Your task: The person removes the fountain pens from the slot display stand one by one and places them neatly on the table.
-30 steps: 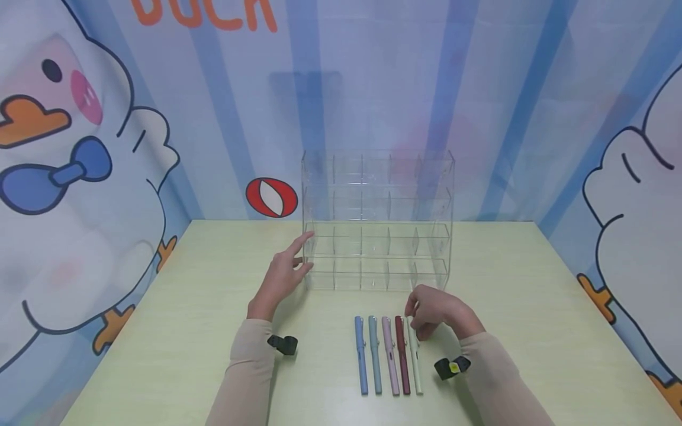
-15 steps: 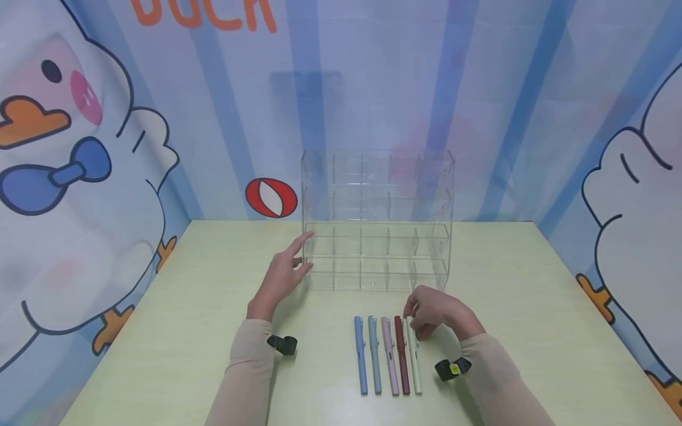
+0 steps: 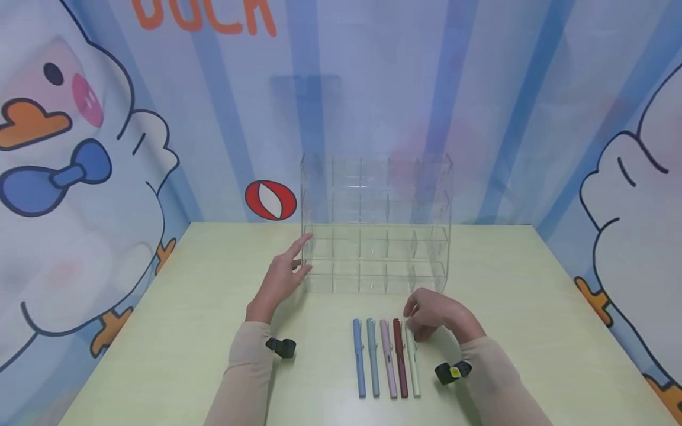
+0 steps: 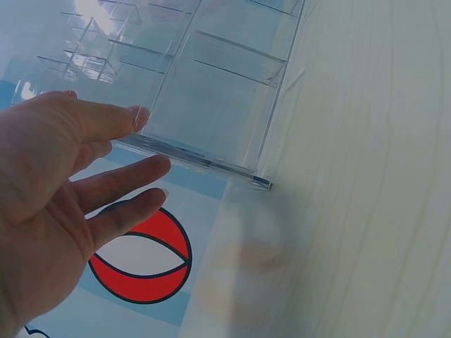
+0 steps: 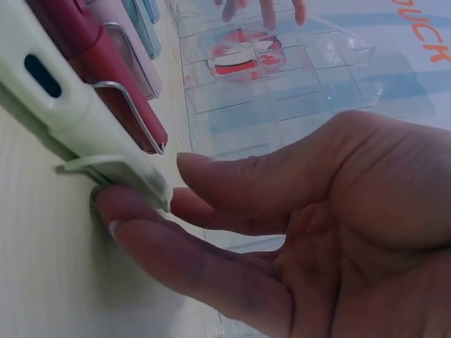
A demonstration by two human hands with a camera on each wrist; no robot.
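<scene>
My left hand (image 3: 279, 277) is at the left side of a clear acrylic rack (image 3: 374, 285), its thumb and index finger extended and touching the front edge. In the left wrist view, the other fingers (image 4: 130, 211) spread outside the side panel. My right hand (image 3: 438, 310) bends down at the cap end of a pale green pen (image 3: 413, 370) lying on the table. Close up, fingertips (image 5: 137, 232) touch the cap by its clip, while the thumb stays apart from it. Beside it lie a dark red pen (image 3: 401, 361), a lilac pen (image 3: 389, 361), a grey-blue pen (image 3: 373, 361) and a blue pen (image 3: 359, 361).
The tiered rack has rows of small compartments and stands near the back of the pale table (image 3: 186, 331). A curtain (image 3: 373, 71) with blue stripes and cartoon ducks hangs behind and along both sides. Each sleeved wrist carries a small black camera (image 3: 453, 373).
The head view has tilted up very slightly, so everything sits a little lower. Both hands keep their places at the rack and the pale green pen.
</scene>
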